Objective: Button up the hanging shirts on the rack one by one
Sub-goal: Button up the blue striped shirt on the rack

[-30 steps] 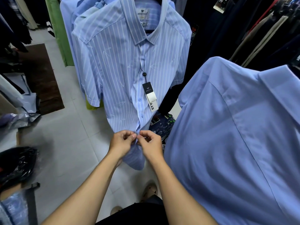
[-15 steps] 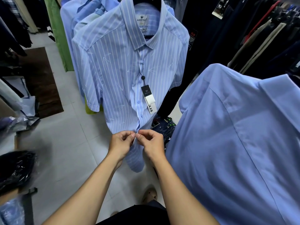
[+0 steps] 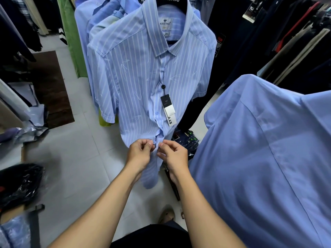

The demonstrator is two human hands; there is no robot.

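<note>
Plain blue shirt (image 3: 259, 158) crowds right; tiled floor (image 3: 77, 158) open left of hands.

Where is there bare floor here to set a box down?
Bare grey tile floor lies left of the striped shirt, between the brown mat and the black bag. Right is crowded by the plain blue shirt.

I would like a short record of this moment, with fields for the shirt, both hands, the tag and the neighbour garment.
shirt: striped blue shirt on a black hanger, placket closed above the hands
left hand: pinches the placket edge beside a button
right hand: pinches the opposite edge
tag: black and white hang tag on the front
neighbour: plain blue shirt, on the right
</note>
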